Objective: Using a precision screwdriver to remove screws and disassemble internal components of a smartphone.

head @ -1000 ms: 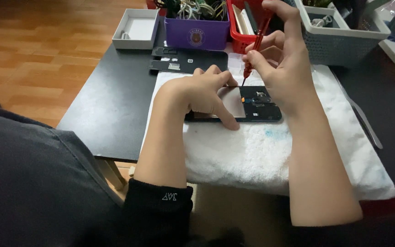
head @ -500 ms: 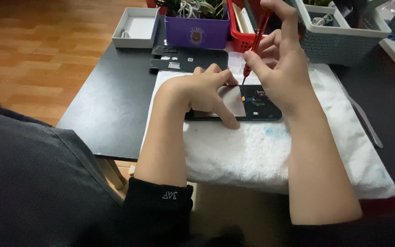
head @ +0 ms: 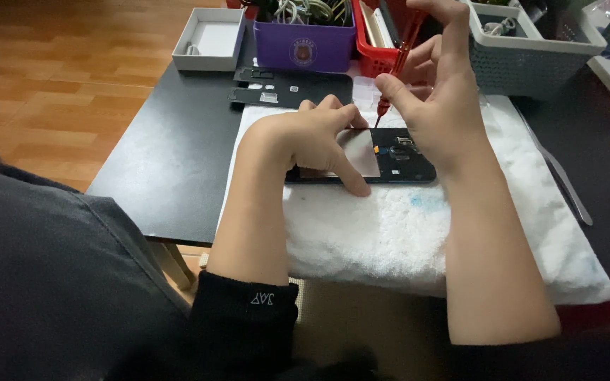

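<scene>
An opened dark phone (head: 397, 161) lies on a white towel (head: 418, 226), its inner parts and a pale battery (head: 359, 152) showing. My left hand (head: 312, 137) presses down on the phone's left part, fingers spread over it. My right hand (head: 435, 92) grips a red screwdriver (head: 395, 63) upright, its tip touching the phone near the top edge by a small orange part. The phone's left end is hidden under my left hand.
A black table (head: 171, 162) holds the towel. Behind lie a black phone cover with small parts (head: 291, 90), a white open box (head: 210, 41), a purple bin (head: 305, 39), a red bin (head: 375, 49) and a grey basket (head: 531, 49). Metal tweezers (head: 566, 187) lie at right.
</scene>
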